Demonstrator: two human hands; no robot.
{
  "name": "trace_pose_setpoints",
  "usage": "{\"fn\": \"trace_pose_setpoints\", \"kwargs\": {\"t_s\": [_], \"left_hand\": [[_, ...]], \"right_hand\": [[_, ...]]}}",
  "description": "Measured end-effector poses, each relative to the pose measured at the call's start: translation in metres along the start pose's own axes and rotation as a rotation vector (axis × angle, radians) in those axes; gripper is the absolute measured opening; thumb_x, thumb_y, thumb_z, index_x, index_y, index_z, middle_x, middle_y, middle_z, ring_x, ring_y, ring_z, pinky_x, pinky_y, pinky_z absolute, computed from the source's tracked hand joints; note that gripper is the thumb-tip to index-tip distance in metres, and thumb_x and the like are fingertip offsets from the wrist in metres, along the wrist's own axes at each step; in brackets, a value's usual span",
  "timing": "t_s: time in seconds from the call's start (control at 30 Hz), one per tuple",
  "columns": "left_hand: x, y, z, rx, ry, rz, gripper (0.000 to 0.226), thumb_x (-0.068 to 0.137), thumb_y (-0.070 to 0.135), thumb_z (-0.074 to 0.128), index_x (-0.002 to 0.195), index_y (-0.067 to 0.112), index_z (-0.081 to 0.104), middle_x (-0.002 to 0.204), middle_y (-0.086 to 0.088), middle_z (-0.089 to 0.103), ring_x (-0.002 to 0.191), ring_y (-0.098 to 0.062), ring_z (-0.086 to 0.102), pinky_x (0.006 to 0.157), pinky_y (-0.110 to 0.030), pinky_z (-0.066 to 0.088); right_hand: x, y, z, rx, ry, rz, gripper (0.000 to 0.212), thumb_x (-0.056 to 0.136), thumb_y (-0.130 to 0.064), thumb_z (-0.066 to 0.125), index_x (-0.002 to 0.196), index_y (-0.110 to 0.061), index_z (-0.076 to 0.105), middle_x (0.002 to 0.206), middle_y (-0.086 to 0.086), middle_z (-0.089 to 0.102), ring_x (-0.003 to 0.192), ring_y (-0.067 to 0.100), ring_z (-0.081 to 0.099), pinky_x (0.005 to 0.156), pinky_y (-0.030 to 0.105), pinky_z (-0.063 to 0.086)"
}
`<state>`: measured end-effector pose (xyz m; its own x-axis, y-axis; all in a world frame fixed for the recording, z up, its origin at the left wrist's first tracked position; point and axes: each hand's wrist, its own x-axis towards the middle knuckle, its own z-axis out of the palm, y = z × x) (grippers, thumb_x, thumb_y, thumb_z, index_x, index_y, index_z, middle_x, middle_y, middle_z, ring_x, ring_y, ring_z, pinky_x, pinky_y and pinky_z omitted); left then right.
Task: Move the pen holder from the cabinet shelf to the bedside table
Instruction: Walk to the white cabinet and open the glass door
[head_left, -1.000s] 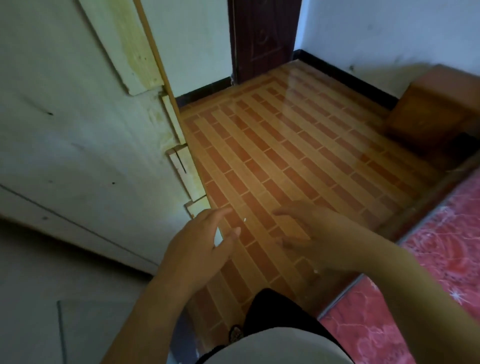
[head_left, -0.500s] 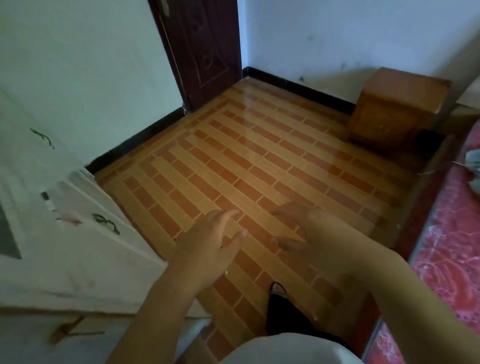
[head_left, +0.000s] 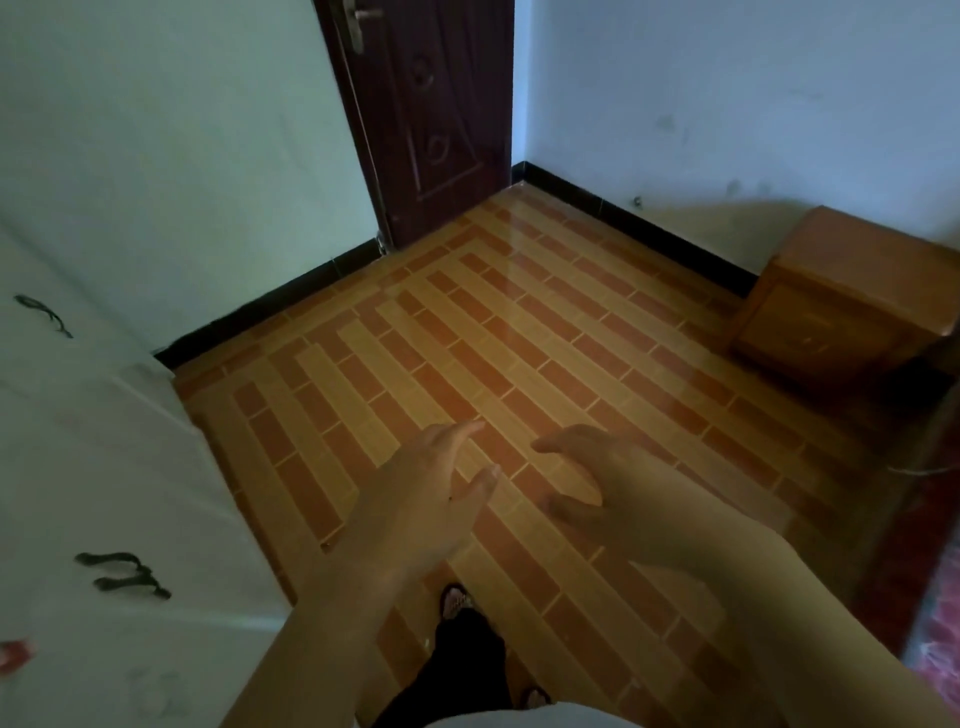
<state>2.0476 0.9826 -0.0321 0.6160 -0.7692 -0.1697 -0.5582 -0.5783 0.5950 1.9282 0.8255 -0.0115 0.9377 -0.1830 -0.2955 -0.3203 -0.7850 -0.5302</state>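
Observation:
My left hand (head_left: 415, 499) and my right hand (head_left: 608, 493) hover side by side over the tiled floor, fingers spread, palms down, holding nothing. The wooden bedside table (head_left: 852, 291) stands at the far right against the wall, its top bare, well beyond my right hand. A white cabinet (head_left: 93, 467) with dark handles fills the left edge, beside my left arm. No pen holder shows anywhere in this view.
An orange and red brick-pattern tiled floor (head_left: 519, 353) stretches ahead. A dark wooden door (head_left: 431, 114) stands shut at the far middle. A bed edge with red cover (head_left: 935, 623) runs along the right. My dark trousers and a shoe (head_left: 457, 603) are below.
The view has swung right and up: the cabinet slid off to the left, the door and bedside table came more into sight. Both hands stay open and empty in front.

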Motion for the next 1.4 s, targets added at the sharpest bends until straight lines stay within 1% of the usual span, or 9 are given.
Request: {"fn": "trace_pose_setpoints", "kwargs": {"t_s": [0.13,0.27,0.47,0.67,0.77,0.93,1.07,1.17,1.4], "left_hand": [[0.059,-0.026,-0.024,-0.039,0.038,-0.031,0.05,0.09,0.052,0.038,0.137,0.037,0.03,0.145,0.013,0.032,0.129,-0.007,0.033,0.095,-0.024,0.031],[0.132,-0.06,-0.064,-0.017,0.084,-0.068,0.053,0.09,0.052,0.037,0.139,0.034,0.029,0.146,0.012,0.031,0.13,-0.008,0.032,0.095,-0.024,0.03],[0.227,-0.114,-0.149,0.008,0.139,-0.125,0.052,0.087,0.056,0.038,0.136,0.038,0.03,0.143,0.014,0.034,0.12,-0.004,0.039,0.09,-0.025,0.035],[0.278,-0.174,-0.224,0.024,0.282,-0.231,0.054,0.085,0.057,0.039,0.135,0.039,0.032,0.145,0.011,0.035,0.129,-0.01,0.037,0.103,-0.044,0.038],[0.299,-0.202,-0.249,0.021,0.331,-0.28,0.054,0.085,0.057,0.039,0.135,0.037,0.033,0.143,0.012,0.036,0.127,-0.009,0.039,0.102,-0.041,0.039],[0.345,-0.254,-0.288,-0.022,0.439,-0.372,0.052,0.087,0.051,0.042,0.135,0.033,0.036,0.14,0.011,0.04,0.124,-0.006,0.04,0.1,-0.027,0.034],[0.392,-0.296,-0.331,-0.046,0.523,-0.49,0.058,0.083,0.059,0.038,0.135,0.034,0.034,0.139,0.008,0.043,0.121,-0.011,0.045,0.1,-0.039,0.04],[0.428,-0.319,-0.364,-0.034,0.583,-0.546,0.055,0.084,0.057,0.039,0.135,0.037,0.033,0.138,0.01,0.043,0.122,-0.011,0.044,0.098,-0.043,0.041],[0.468,-0.369,-0.432,0.058,0.714,-0.69,0.05,0.087,0.052,0.04,0.134,0.035,0.034,0.137,0.013,0.043,0.121,-0.007,0.042,0.099,-0.029,0.036]], "right_hand": [[0.074,0.002,-0.019,0.002,-0.058,-0.047,0.053,0.087,-0.047,0.05,0.136,-0.036,0.032,0.142,-0.015,0.036,0.123,0.006,0.041,0.102,0.028,0.038],[0.17,-0.003,-0.047,-0.069,0.013,-0.088,0.054,0.087,-0.05,0.05,0.136,-0.038,0.031,0.143,-0.016,0.034,0.123,0.006,0.04,0.096,0.021,0.034],[0.31,-0.032,-0.095,-0.088,0.043,-0.178,0.054,0.086,-0.051,0.05,0.135,-0.036,0.032,0.143,-0.012,0.037,0.123,0.01,0.042,0.102,0.029,0.037],[0.426,-0.08,-0.12,-0.062,-0.026,-0.302,0.053,0.086,-0.047,0.053,0.134,-0.041,0.031,0.143,-0.016,0.036,0.124,0.008,0.04,0.097,0.025,0.033],[0.484,-0.104,-0.13,-0.047,-0.075,-0.375,0.053,0.085,-0.047,0.055,0.133,-0.043,0.032,0.143,-0.018,0.035,0.118,0.004,0.042,0.092,0.022,0.034],[0.589,-0.135,-0.143,-0.089,-0.155,-0.48,0.057,0.086,-0.045,0.055,0.137,-0.039,0.028,0.146,-0.014,0.033,0.13,0.008,0.034,0.099,0.026,0.03],[0.674,-0.17,-0.168,-0.132,-0.191,-0.602,0.054,0.088,-0.042,0.054,0.136,-0.038,0.03,0.143,-0.014,0.036,0.126,0.008,0.037,0.091,0.019,0.027],[0.736,-0.195,-0.188,-0.113,-0.208,-0.693,0.05,0.087,-0.042,0.055,0.133,-0.039,0.034,0.134,-0.019,0.04,0.112,0.003,0.044,0.084,0.013,0.034],[0.865,-0.257,-0.193,-0.133,-0.326,-0.843,0.057,0.086,-0.044,0.055,0.137,-0.034,0.031,0.14,-0.012,0.038,0.12,0.008,0.044,0.097,0.026,0.04]]}}
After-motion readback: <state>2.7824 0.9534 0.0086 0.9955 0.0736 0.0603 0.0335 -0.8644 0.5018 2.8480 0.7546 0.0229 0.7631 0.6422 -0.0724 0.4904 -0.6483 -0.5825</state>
